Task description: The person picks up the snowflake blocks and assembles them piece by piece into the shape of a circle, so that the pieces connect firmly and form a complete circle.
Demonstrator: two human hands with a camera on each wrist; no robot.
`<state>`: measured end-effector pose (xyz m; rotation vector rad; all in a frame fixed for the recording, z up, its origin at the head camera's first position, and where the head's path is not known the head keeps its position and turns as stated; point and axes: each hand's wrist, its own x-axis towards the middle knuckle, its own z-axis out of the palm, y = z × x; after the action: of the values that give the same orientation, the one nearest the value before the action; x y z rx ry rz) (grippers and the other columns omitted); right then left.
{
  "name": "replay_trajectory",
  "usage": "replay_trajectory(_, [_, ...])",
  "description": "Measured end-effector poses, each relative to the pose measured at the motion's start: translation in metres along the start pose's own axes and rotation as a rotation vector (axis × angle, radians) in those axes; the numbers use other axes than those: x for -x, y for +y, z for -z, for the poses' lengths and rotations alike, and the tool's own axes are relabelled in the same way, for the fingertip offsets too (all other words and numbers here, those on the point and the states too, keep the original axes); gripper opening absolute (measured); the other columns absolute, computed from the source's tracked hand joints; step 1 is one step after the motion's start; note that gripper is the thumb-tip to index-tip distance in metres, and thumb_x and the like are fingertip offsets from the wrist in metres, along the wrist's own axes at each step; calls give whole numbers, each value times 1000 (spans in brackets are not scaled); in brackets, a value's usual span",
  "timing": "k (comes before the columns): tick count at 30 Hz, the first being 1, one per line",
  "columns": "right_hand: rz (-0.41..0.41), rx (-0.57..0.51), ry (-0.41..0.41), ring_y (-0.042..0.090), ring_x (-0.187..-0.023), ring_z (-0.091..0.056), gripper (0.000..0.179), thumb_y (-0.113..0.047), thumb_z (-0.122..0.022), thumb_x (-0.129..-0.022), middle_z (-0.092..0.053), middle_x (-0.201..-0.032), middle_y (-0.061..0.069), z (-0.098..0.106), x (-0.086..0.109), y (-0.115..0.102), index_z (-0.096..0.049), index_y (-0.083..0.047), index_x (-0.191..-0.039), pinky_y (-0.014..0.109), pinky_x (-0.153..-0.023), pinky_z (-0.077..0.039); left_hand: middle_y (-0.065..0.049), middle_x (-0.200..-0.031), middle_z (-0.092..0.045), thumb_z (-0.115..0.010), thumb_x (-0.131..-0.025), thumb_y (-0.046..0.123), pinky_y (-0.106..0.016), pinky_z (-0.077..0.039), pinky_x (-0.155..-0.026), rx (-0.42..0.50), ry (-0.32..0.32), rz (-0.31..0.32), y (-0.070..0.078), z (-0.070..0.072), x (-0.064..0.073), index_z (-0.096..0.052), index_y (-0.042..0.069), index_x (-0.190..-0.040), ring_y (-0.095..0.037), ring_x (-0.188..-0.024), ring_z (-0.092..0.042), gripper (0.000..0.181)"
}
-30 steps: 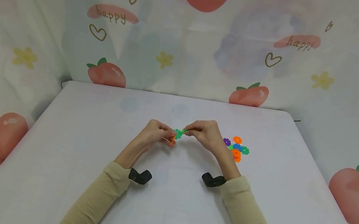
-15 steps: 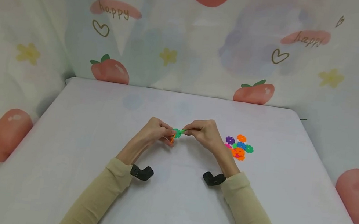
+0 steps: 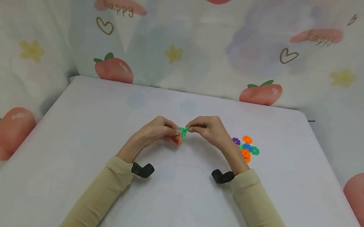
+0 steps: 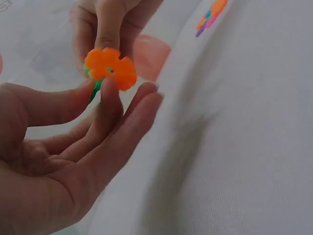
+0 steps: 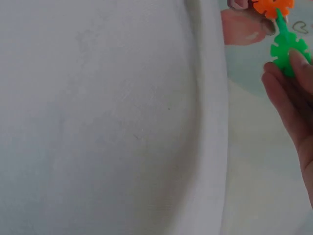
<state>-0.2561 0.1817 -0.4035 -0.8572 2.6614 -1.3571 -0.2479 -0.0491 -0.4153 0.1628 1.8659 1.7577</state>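
Note:
Slotted snowflake discs are joined in a short chain between my two hands, over the middle of the table. My left hand [image 3: 157, 130] pinches a teal disc [image 3: 183, 132] between thumb and fingers, and an orange disc [image 4: 110, 68] sits slotted into it at an angle. From the other side, my right hand [image 3: 213, 131] pinches a bright green disc [image 5: 287, 48] at its edge. In the right wrist view the teal disc [image 5: 280, 24] shows edge-on between the green and the orange one. Fingers partly cover the discs.
Several loose discs lie in a cluster to the right, behind the right forearm, including an orange disc [image 3: 247, 139], a blue one [image 3: 247, 147] and a purple one [image 3: 235, 141]. A white cloth covers the table [image 3: 172, 202]. A printed curtain [image 3: 204, 37] hangs behind it.
The head view shifts slightly. Both hands keep their pinch on the joined discs, which have turned a little, so the orange disc now appears edge-on in the head view.

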Motion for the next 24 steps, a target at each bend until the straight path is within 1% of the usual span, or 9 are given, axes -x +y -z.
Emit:
replay_trajectory(4, [-9,-36,-99,21,-93,-73,14,-3,-75,-93,-79,-102,6,-1,-4,-2,-82,-9,-104,27,-84,-60,-16,-94,-77,-69,-99,15,-39,-64,-82,-68,-68,7,-2,5,3,-64,-2,-133,-24,-77,-77,38])
replay_trajectory(7, [3,-37,-114,22,-96,-71,17,-2,-74,-93,-78,-106,6,-4,-5,-4,-82,-9,-106,33,-86,-60,-17,-102,-77,-70,-100,23,-40,-63,-83,-83,-88,-6,-4,7,3,-64,2,-137,-25,-78,-77,43])
replay_trajectory(9, [4,-33,-116,22,-97,-71,17,-2,-74,-93,-77,-107,6,-6,-5,-5,-82,-9,-106,36,-88,-60,-17,-110,-75,-70,-100,26,-39,-62,-86,-72,-95,-16,-6,8,4,-65,3,-136,-25,-80,-77,43])
replay_trajectory(12, [-26,-46,-125,20,-98,-70,17,-4,-74,-93,-77,-108,6,-10,-4,-5,-81,-9,-108,38,-89,-60,-16,-122,-73,-70,-100,26,-36,-61,-90,-33,-102,-13,-9,7,4,-66,2,-135,-23,-82,-77,43])
replay_trajectory(14, [-48,-70,-141,21,-98,-72,19,-5,-72,-95,-76,-111,7,-11,-3,-4,-80,-9,-111,39,-90,-61,-14,-123,-73,-70,-99,24,-36,-61,-88,-4,-102,-3,-12,8,3,-66,1,-134,-20,-80,-75,42])
replay_trajectory(16, [-76,-84,-154,22,-96,-74,23,-6,-70,-97,-75,-116,8,-10,-2,-4,-78,-10,-118,40,-89,-61,-12,-115,-75,-71,-98,24,-35,-62,-83,7,-89,6,-15,8,2,-68,0,-130,-19,-77,-74,40])
replay_trajectory(19, [-128,-82,-155,26,-93,-76,32,-7,-66,-99,-73,-120,11,-4,1,-2,-72,-12,-130,44,-88,-61,-6,-99,-74,-74,-96,26,-33,-61,-77,-10,-41,12,-16,9,1,-71,-2,-122,-17,-75,-72,38])
replay_trajectory(21, [-162,-56,-140,28,-91,-76,34,-10,-67,-100,-73,-120,10,3,5,1,-69,-14,-134,47,-87,-61,-5,-93,-74,-76,-95,26,-32,-61,-77,-21,-7,16,-16,10,1,-72,-3,-119,-17,-77,-71,38])
replay_trajectory(24, [-203,-10,-117,30,-89,-74,33,-16,-69,-99,-74,-115,10,16,12,7,-70,-13,-132,48,-84,-61,-6,-96,-75,-76,-94,23,-34,-62,-83,-4,31,23,-16,14,2,-72,-5,-120,-18,-82,-72,38])
